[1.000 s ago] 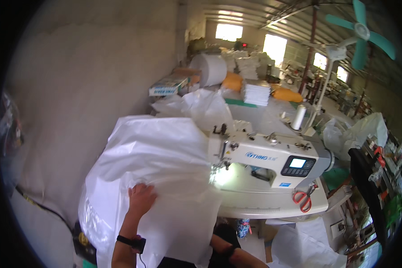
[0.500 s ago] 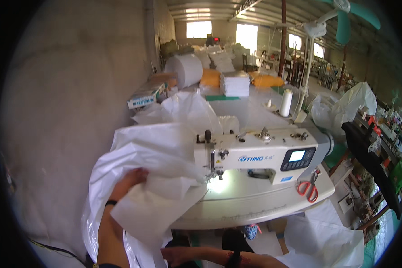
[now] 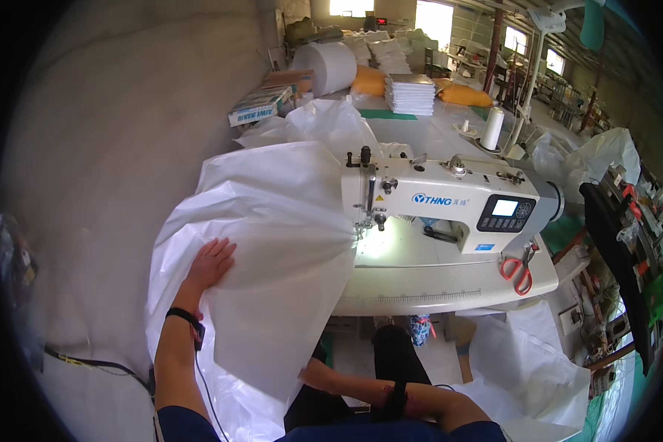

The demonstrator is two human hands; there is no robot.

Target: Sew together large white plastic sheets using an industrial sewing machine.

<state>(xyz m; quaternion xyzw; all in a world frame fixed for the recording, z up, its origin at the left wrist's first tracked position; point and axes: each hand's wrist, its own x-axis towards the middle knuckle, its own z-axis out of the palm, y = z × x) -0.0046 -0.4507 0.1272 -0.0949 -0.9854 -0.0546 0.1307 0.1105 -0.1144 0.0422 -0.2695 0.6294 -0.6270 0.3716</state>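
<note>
A large white woven-plastic-like sheet [image 3: 280, 272] drapes over the left end of a sewing machine [image 3: 442, 199], and its edge runs in under the lit needle area. My left hand [image 3: 212, 261] lies flat on the sheet, fingers stretched out and close together. Down by my lap, my right hand [image 3: 318, 374] is closed at the sheet's lower right edge; its fingertips are partly hidden there. Both wrists wear dark bands.
Red-handled scissors [image 3: 516, 274] lie on the machine table [image 3: 420, 291] at right. A thread cone [image 3: 493, 128] stands behind the machine. More white sheeting [image 3: 523, 368] hangs at lower right. A stack of white pieces [image 3: 410, 96] and a large roll [image 3: 325, 68] sit farther back.
The view has tilted down. My left hand has come out from under a fold and now rests flat on top. The sheet is spread smoother and wider; my right hand stays at its lower edge.
</note>
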